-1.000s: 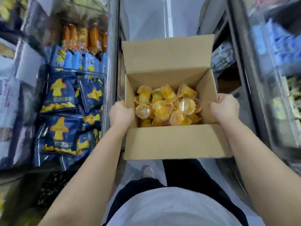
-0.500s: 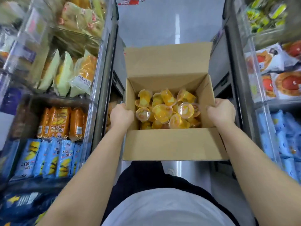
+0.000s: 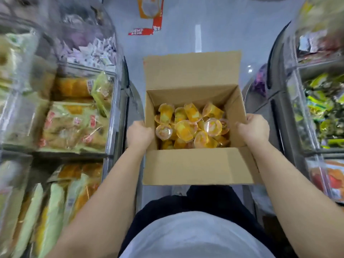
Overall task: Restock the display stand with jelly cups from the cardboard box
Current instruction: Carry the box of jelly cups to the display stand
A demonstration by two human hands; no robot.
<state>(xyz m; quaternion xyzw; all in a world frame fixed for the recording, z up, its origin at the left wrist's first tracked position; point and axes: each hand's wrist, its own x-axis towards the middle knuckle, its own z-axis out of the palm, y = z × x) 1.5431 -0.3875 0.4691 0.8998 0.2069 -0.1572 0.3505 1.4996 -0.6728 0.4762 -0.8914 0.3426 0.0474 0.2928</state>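
I hold an open cardboard box (image 3: 197, 164) in front of my waist, its flaps folded out. Several orange and yellow jelly cups (image 3: 191, 125) lie loose in a heap on its bottom. My left hand (image 3: 139, 134) grips the box's left wall, fingers curled over the rim. On the right wall, my right hand (image 3: 254, 128) does the same. Which display stand takes the jelly cups I cannot tell.
A narrow aisle of grey floor (image 3: 178, 40) runs ahead between two display stands. The left stand (image 3: 115, 108) holds clear bins of green and orange snack bags. On the right stand (image 3: 297, 108) are yellow, green and red packets. Red and orange floor stickers (image 3: 147, 25) lie ahead.
The shelves have slid down and back past me as I walk forward along the aisle with the box. Both hands keep the same grip on its sides.
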